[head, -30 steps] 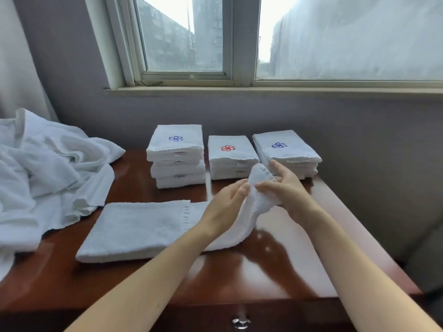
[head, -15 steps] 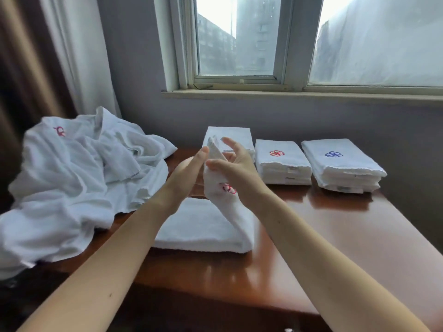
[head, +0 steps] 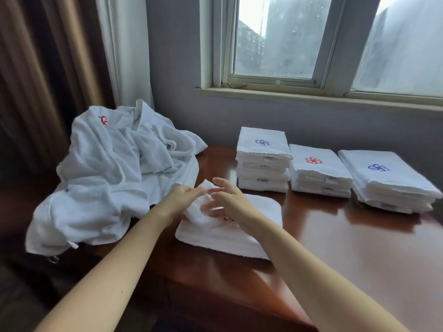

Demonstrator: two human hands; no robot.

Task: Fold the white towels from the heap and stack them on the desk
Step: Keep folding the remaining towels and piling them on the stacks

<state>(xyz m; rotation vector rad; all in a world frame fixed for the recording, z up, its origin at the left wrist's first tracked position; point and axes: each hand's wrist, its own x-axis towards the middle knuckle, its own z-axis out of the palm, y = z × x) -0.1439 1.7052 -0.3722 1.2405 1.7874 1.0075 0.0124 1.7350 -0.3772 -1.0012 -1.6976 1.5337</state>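
Fold closing: the raised end of the towel (head: 242,230) has come down onto its folded body.
The towel lies on the desk (head: 335,250), between the heap (head: 107,178) and the three stacks (head: 316,173). Of the hands, the left hand (head: 184,200) pinches the hemmed end. The right hand (head: 231,202) is blurred with its fingers out, so I can't tell its grip. Thick soft terry, rectangular, with a red emblem (head: 227,218) peeking out. The heap is limp and crumpled: plenty left to fold.

reaches forward with both bare forearms, converging ahead of the body. pinches the lifted end of a towel (head: 197,215) with the left hand (head: 183,200), with fingers pointing right and wrist straight. holds the right hand (head: 231,203) just beside it, palm turned left, with fingers straight, spread and motion-blurred, touching the cloth.
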